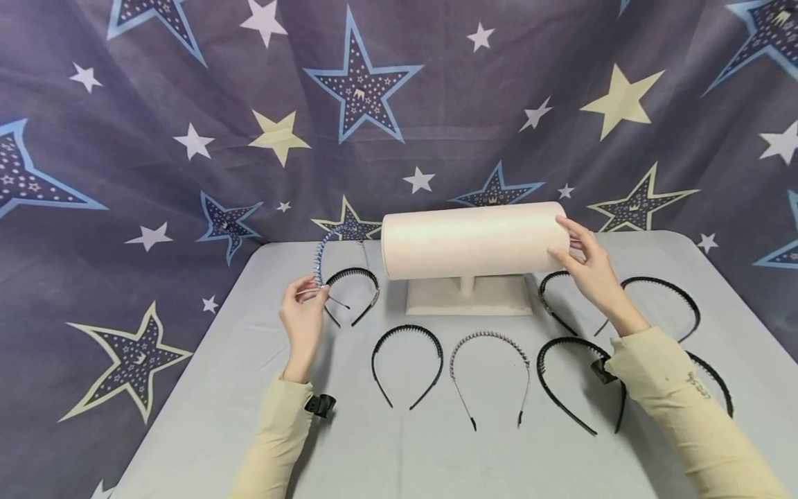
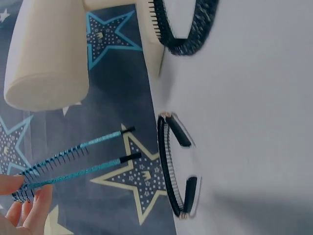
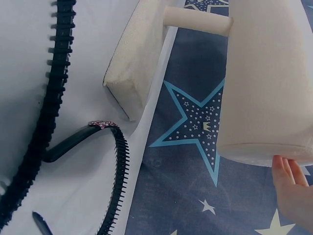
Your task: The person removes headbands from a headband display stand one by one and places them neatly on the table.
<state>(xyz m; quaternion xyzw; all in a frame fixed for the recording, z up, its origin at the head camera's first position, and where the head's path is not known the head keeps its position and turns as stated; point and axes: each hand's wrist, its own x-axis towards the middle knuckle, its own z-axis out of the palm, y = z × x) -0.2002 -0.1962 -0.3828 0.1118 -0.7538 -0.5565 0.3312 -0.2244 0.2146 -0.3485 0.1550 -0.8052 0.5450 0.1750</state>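
In the head view, my left hand (image 1: 302, 324) pinches a thin blue toothed headband (image 1: 319, 258), raised left of the cream roll-shaped headband stand (image 1: 476, 240). The left wrist view shows thumb and fingers at the curved top of the blue headband (image 2: 93, 170), its two dark-tipped arms pointing away. A black toothed headband (image 1: 353, 270) lies on the table just beyond that hand. My right hand (image 1: 589, 274) holds the right end of the roll, thumb at the front and fingers higher up. Fingertips (image 3: 282, 161) meet the roll's end rim in the right wrist view.
Several other headbands lie on the grey-covered table (image 1: 206, 430): a black one (image 1: 408, 327) and a pinkish one (image 1: 489, 334) before the stand, more black ones (image 1: 676, 284) around the right forearm. A star-patterned cloth (image 1: 436, 104) hangs right behind the table.
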